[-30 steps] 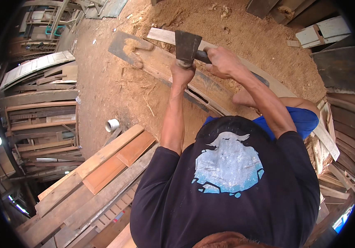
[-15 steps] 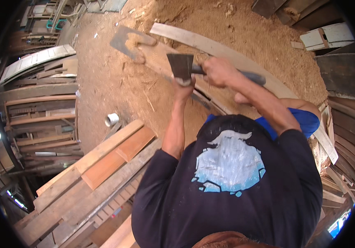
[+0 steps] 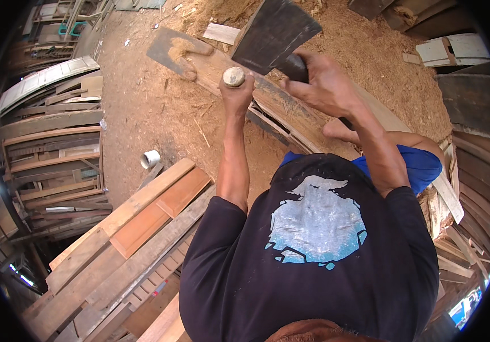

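A sawdust-covered floor (image 3: 142,114) carries the workpiece, a long curved plank (image 3: 290,114) running diagonally under the person, with stacked boards (image 3: 131,228) at the lower left. The plank's far end is already shaped into a notch; the stretch under the hands looks rough, though chips hide the surface, so much trimming appears to remain. The hatchet (image 3: 273,34) is raised above the plank, its handle clenched in the right hand (image 3: 319,85). The left hand (image 3: 236,85) is fisted around a round-topped wooden peg (image 3: 234,76).
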The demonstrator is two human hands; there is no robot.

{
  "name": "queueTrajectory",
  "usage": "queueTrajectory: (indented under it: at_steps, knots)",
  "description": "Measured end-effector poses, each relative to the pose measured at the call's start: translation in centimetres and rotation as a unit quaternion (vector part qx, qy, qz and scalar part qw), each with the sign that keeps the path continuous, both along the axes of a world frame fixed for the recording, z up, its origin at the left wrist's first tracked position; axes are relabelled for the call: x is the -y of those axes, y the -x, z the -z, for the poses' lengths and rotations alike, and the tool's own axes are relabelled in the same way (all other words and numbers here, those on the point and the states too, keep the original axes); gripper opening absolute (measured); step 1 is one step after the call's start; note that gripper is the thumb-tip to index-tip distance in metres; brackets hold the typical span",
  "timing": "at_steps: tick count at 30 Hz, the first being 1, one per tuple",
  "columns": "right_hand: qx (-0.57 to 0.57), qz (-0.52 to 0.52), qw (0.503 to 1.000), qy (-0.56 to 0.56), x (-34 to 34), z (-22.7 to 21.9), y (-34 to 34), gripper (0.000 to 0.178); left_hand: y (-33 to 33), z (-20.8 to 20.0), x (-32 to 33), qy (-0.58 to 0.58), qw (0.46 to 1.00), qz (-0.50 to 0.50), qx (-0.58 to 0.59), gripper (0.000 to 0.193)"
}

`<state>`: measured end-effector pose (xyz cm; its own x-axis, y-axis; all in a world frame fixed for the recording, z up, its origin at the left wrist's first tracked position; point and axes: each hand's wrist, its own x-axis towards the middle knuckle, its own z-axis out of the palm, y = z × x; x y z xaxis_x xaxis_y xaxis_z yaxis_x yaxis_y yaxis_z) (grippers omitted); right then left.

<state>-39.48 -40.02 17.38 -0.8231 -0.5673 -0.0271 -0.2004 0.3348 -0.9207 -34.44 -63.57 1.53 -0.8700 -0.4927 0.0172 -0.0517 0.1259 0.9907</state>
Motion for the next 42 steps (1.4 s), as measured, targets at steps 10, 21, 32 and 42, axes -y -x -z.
queueTrajectory:
  at_steps: [10, 21, 32, 42]
  knots:
    - [-0.022, 0.066, 0.993, 0.091, -1.2, -1.1, 0.9, 0.036, -0.4, 0.9, -0.9, 0.071, 0.995, 0.016, 0.075, 0.013]
    - [-0.070, -0.043, 0.979, -0.187, -0.9, 2.8, 1.4, 0.042, 0.5, 0.7, -3.9, 0.145, 0.986, 0.071, 0.052, 0.021]
    - [-0.185, -0.087, 0.942, -0.265, 2.1, 6.4, 0.3, 0.033, -2.8, -3.1, -4.3, 0.181, 0.978, 0.069, 0.074, 0.019]
    - [-0.158, 0.067, 0.972, 0.164, 2.4, -3.0, 0.0, 0.028, -4.6, 0.6, -1.4, 0.105, 0.993, 0.035, 0.030, 0.017]
